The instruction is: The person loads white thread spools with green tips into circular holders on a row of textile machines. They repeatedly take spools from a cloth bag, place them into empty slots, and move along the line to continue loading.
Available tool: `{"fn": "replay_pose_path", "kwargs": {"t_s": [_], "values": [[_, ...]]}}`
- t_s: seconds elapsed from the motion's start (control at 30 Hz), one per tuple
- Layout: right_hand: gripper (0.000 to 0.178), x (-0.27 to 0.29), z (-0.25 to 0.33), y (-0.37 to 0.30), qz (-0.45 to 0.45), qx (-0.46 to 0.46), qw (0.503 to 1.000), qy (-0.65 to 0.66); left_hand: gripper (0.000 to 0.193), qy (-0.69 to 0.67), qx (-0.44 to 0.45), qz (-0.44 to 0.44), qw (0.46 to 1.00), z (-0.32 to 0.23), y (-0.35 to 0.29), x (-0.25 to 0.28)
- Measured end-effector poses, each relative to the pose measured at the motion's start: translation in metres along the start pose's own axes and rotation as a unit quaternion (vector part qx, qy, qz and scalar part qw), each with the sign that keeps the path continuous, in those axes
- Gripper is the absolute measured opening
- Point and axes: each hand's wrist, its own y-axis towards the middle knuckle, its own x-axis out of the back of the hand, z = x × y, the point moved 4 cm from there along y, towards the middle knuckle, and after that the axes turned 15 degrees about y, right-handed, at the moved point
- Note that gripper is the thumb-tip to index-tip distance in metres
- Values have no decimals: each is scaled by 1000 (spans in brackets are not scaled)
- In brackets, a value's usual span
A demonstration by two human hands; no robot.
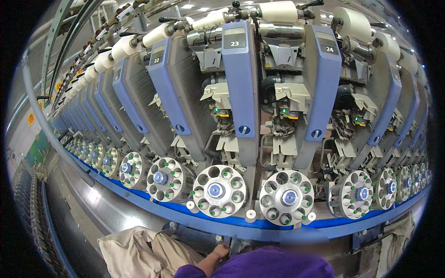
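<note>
My left hand (221,250) is low in the picture, just below the blue rail (194,221) of a long yarn-winding machine. Its fingers are curled closed; whatever they grip, if anything, is hidden. A small pale knob (219,238) sits right by the fingers. Beige cloth (139,248) hangs in folds to the left of my forearm. A purple sleeve covers part of that arm. My right hand does not show. Above the rail stand round white magazines (219,191) with green-tipped bobbins in several of their pockets; another magazine (287,197) is nearest on the right.
Blue-fronted winding units (238,83) curve away to both sides, with white yarn packages (278,11) on top. A grey pipe (39,106) bends down at the left, beside a shiny metal surface (116,208). More cloth (398,236) hangs at the far right. One patch above my sleeve is blurred.
</note>
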Motion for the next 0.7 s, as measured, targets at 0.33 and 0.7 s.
{"fn": "replay_pose_path", "kwargs": {"t_s": [0.33,0.7], "values": [[43,-58,-29,-52,-23,68,978,195,38,-7,10,32,999,3,13,18],[35,-30,-238,-238,-204,-203,899,330,36,128,-167,58,976,-234,46,-62]]}}
